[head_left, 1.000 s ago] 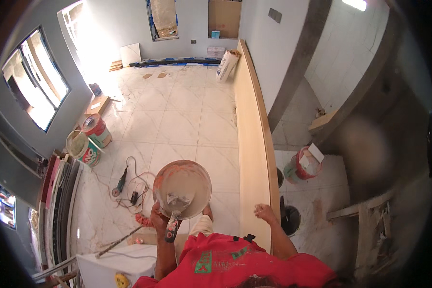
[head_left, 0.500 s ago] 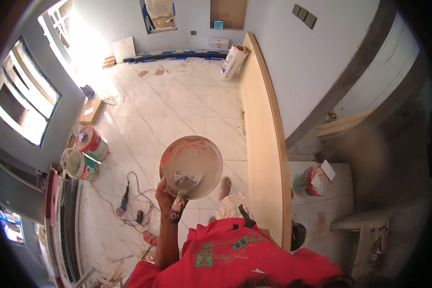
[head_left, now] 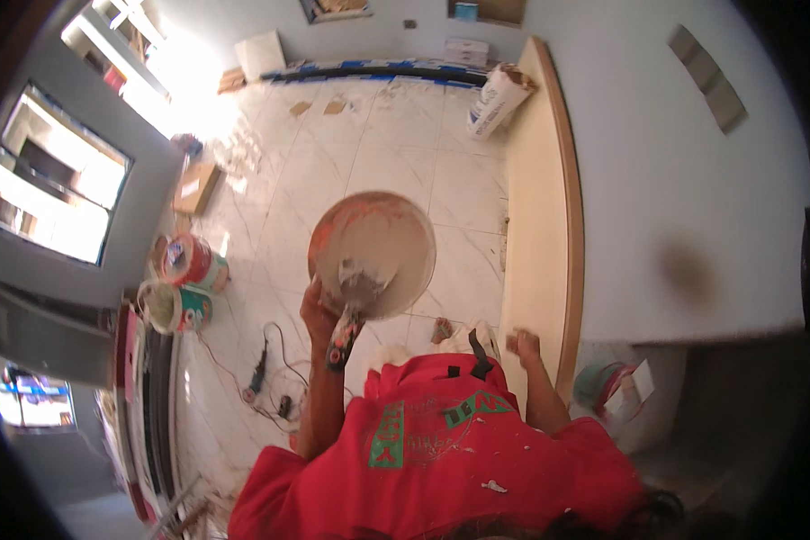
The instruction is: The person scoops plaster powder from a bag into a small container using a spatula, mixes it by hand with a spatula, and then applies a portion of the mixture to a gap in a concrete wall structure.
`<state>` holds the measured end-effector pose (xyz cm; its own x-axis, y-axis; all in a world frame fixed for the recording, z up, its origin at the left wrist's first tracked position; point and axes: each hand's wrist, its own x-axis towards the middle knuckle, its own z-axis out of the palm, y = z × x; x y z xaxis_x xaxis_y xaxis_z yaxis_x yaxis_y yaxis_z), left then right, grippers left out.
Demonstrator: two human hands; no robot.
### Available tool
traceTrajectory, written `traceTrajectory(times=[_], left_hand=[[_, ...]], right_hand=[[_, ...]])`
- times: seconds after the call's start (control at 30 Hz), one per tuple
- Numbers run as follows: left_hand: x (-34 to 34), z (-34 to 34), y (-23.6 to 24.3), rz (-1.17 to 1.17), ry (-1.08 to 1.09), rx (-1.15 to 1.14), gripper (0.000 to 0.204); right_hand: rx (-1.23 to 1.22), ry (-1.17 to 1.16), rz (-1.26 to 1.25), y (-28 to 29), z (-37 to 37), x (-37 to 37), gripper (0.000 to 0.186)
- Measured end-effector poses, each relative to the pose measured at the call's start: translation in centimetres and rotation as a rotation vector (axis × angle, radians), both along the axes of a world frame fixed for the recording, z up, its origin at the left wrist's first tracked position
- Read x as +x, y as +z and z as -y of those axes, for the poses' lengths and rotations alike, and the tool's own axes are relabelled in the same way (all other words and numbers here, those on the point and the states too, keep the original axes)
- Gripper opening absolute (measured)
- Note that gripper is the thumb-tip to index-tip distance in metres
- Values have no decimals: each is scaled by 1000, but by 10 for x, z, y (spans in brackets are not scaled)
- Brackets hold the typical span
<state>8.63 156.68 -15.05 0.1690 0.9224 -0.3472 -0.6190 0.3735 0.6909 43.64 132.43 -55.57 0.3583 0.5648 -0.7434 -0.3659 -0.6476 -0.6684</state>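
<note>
My left hand (head_left: 317, 313) grips a shallow round pan (head_left: 391, 225) by its lower-left edge, out in front of my body. Pale paste lies in the pan, along with a metal scraper (head_left: 362, 288) whose dark handle (head_left: 342, 344) sticks out over the near rim, beside that hand. Loosely bent, with nothing visible in it, my right hand (head_left: 524, 344) is at the right of my red shirt (head_left: 441, 450), near a long pale wooden board (head_left: 540, 198) along the wall.
Buckets (head_left: 189, 261) and stacked boards (head_left: 157, 396) line the left side. A corded power tool (head_left: 256, 373) lies on the tiled floor (head_left: 378, 144). A white sack (head_left: 495, 103) leans at the board's far end; another bucket (head_left: 603, 387) is at lower right, near a doorway.
The pan and my left hand have risen in the view as the surroundings shifted. My right hand dropped out of sight half a second ago and shows again, higher than at first.
</note>
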Motion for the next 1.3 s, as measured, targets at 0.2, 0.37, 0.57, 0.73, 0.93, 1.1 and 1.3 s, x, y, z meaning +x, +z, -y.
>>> traceTrajectory(times=[0.2,0.37,0.57,0.73,0.93,1.1,1.3], left_hand=[[59,-123,-31,12,9,40,48],[96,-227,-51,129,-45,62,45],[126,-368,-85,35,-167,63,45],[149,-478,-104,214,-248,-45,46],[189,-568,-116,101,-263,-116,47],[238,-642,-140,166,-251,-132,48],[299,-728,-162,217,-304,12,48]], right_hand=[[181,-18,-23,109,-239,79,37],[495,25,197,172,-367,63,32],[529,13,463,244,-475,43,33],[541,95,577,305,-561,44,33],[746,322,607,349,-654,41,45],[770,452,538,347,-740,59,64],[603,393,144,333,-851,100,80]])
